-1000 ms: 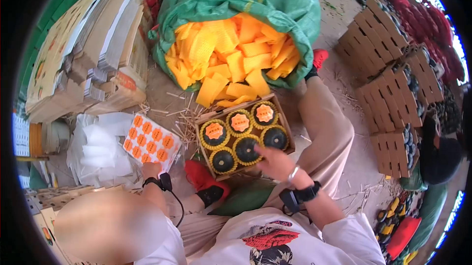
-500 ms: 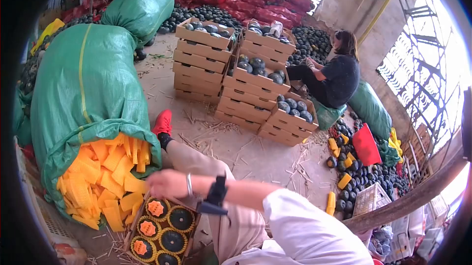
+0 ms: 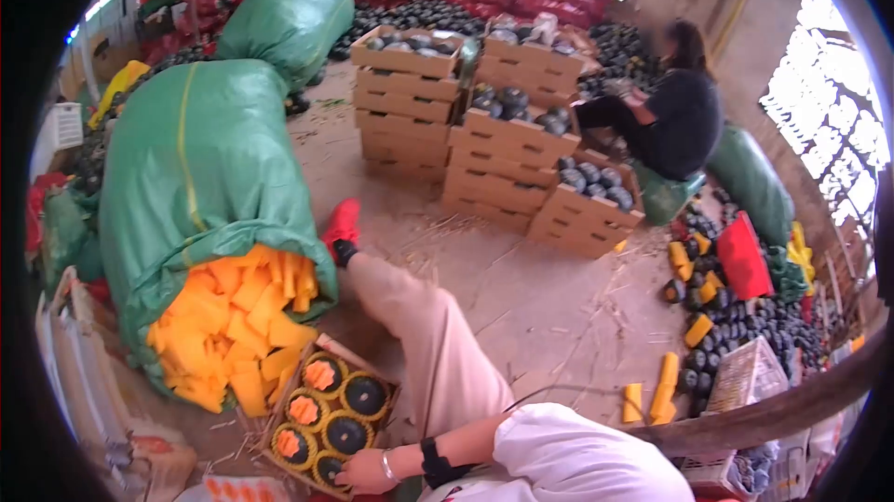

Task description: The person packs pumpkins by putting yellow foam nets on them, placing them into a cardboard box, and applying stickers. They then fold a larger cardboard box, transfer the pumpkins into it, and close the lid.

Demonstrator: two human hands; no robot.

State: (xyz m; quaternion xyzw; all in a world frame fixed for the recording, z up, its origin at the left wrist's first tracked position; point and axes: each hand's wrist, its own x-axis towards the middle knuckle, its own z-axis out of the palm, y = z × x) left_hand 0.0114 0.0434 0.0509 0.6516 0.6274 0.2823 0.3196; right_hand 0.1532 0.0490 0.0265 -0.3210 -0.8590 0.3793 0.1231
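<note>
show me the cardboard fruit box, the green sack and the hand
brown cardboard fruit box (image 3: 361, 359), head view, upper rim
green woven sack (image 3: 200, 167), head view, its side
right hand (image 3: 366, 472), head view, its back

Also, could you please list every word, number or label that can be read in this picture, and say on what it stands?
No text is legible anywhere.
Orange stickers on the dark fruit in the open box: any print is too small to read.
Sticker sheet at the bottom edge: blurred, unreadable.
Stacked cardboard boxes: no print shows.
</note>
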